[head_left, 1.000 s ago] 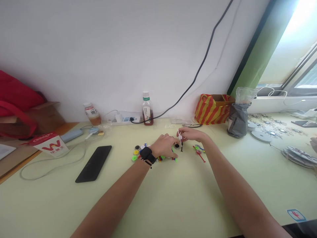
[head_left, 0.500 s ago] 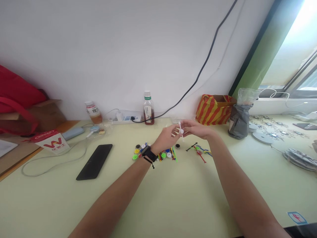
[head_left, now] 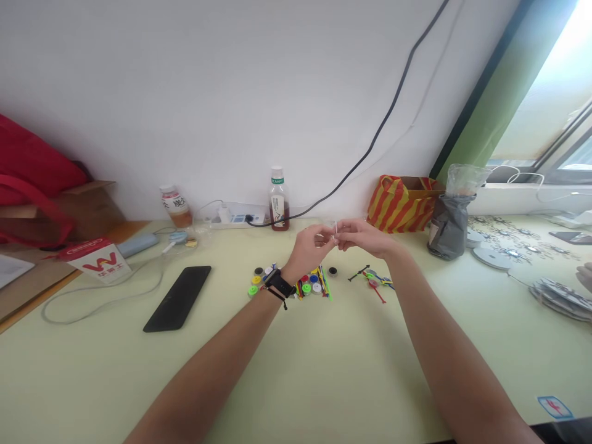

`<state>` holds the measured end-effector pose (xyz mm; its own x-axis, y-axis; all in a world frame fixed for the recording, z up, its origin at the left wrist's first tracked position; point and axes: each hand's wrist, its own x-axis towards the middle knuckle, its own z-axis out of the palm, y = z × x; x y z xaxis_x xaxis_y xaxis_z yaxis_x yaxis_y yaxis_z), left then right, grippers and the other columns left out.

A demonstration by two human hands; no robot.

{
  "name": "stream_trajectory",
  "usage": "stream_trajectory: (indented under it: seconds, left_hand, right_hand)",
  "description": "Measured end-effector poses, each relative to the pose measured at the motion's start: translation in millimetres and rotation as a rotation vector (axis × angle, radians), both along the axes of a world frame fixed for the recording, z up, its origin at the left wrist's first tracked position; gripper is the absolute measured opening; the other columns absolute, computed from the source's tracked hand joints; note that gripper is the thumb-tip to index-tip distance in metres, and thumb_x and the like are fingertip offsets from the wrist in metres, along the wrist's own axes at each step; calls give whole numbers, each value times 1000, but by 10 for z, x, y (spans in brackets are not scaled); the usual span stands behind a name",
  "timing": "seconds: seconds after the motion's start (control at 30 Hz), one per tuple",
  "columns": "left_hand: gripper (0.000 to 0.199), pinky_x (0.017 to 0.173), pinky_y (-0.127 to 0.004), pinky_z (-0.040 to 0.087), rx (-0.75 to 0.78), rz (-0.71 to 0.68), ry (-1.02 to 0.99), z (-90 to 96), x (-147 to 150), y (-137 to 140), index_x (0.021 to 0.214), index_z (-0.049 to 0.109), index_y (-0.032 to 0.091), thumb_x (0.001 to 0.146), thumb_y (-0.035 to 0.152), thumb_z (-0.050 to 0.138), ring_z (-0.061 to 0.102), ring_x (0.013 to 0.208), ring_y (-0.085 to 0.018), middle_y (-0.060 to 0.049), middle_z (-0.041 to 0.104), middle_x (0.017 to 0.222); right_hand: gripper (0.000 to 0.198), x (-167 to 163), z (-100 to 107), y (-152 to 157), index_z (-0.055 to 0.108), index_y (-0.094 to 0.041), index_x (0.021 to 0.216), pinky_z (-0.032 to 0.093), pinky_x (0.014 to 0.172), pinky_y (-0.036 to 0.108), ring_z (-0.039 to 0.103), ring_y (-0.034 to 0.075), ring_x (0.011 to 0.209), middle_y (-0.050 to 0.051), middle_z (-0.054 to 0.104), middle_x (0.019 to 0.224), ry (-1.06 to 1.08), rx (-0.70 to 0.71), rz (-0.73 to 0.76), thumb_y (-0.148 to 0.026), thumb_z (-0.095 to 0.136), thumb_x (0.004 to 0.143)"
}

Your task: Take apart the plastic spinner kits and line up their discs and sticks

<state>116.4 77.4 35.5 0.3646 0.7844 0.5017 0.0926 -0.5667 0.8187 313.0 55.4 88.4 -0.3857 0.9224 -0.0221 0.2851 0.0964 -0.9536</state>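
Between my hands is a small white plastic piece [head_left: 336,227] with thin arms, held above the table and now seen nearly edge-on. My left hand [head_left: 311,248], with a dark watch on the wrist, pinches it from the left. On the other side, the bent fingers of my right hand [head_left: 367,237] close on the same piece; its round hub is mostly hidden by fingers. Below my left wrist lie several coloured round caps [head_left: 306,288] and thin coloured sticks [head_left: 326,282]. One black cap [head_left: 332,271] sits apart. Multicoloured pieces with thin arms [head_left: 377,280] lie below my right hand.
A black phone-like slab [head_left: 178,299] lies left. Along the wall stand a dark drink bottle [head_left: 279,203], a power strip [head_left: 240,216], a striped bag [head_left: 404,203] and a grey bag [head_left: 448,228]. Another person's hand [head_left: 586,272] shows at the right edge, by stacked discs [head_left: 562,296].
The white piece has turned from facing me to nearly edge-on, and my fingers have drawn closer around it. Another person's hand has come in at the right edge.
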Motion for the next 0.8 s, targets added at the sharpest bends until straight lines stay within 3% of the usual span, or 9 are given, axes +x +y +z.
stream_trajectory:
  seconds: [0.1, 0.27, 0.4, 0.5, 0.63, 0.7, 0.8]
  left_hand:
    - [22, 76, -30, 61, 70, -25, 70, 34, -3, -59, 107, 71, 18, 90, 31, 70, 72, 84, -16, -10, 72, 115]
    - [14, 74, -29, 58, 115, -133, 151, 28, 21, -139, 97, 64, 19, 97, 32, 61, 69, 79, -15, -4, 74, 94]
    - [18, 69, -29, 53, 148, -57, 326, -52, 56, -187, 84, 60, 20, 92, 34, 66, 65, 74, -16, -2, 70, 81]
    - [12, 78, -33, 50, 241, -30, 525, -140, 95, -235, 88, 65, 21, 89, 32, 70, 66, 88, -21, -2, 74, 87]
    - [14, 87, -36, 47, 329, -58, 731, -270, 154, -287, 102, 71, 24, 90, 32, 72, 65, 102, -25, -4, 75, 95]
    - [11, 90, -38, 45, 378, -51, 809, -313, 164, -292, 99, 74, 24, 92, 31, 71, 65, 103, -26, -6, 75, 92]
    - [12, 90, -39, 44, 430, -56, 847, -323, 135, -274, 98, 77, 24, 94, 30, 68, 63, 106, -28, -7, 76, 93]
  right_hand:
    - [19, 29, -49, 35, 62, -20, 93, 56, 84, 33, 66, 19, 85, 5, 69, 86, 0, -50, 1, -26, 73, 79]
    - [14, 40, -108, 62, 57, -21, 88, 46, 63, 25, 53, 13, 66, -1, 59, 75, -118, -38, 12, -27, 66, 80]
    - [15, 70, -136, 60, 56, -22, 100, 41, 57, 23, 50, 12, 65, 0, 60, 83, -435, -95, -175, -30, 59, 88]
    - [34, 112, -195, 78, 57, -19, 116, 43, 56, 24, 56, 15, 67, 2, 62, 78, -586, -185, -198, -19, 63, 83]
    - [62, 143, -300, 132, 45, -15, 139, 49, 58, 26, 63, 19, 66, 1, 65, 71, -677, -272, -156, -13, 66, 80]
    - [61, 169, -322, 163, 47, -16, 137, 51, 60, 27, 66, 19, 67, 2, 68, 73, -729, -285, -132, -15, 69, 80]
    - [41, 264, -304, 191, 62, -18, 116, 50, 58, 27, 66, 19, 64, 4, 69, 76, -829, -285, -111, -19, 75, 76]
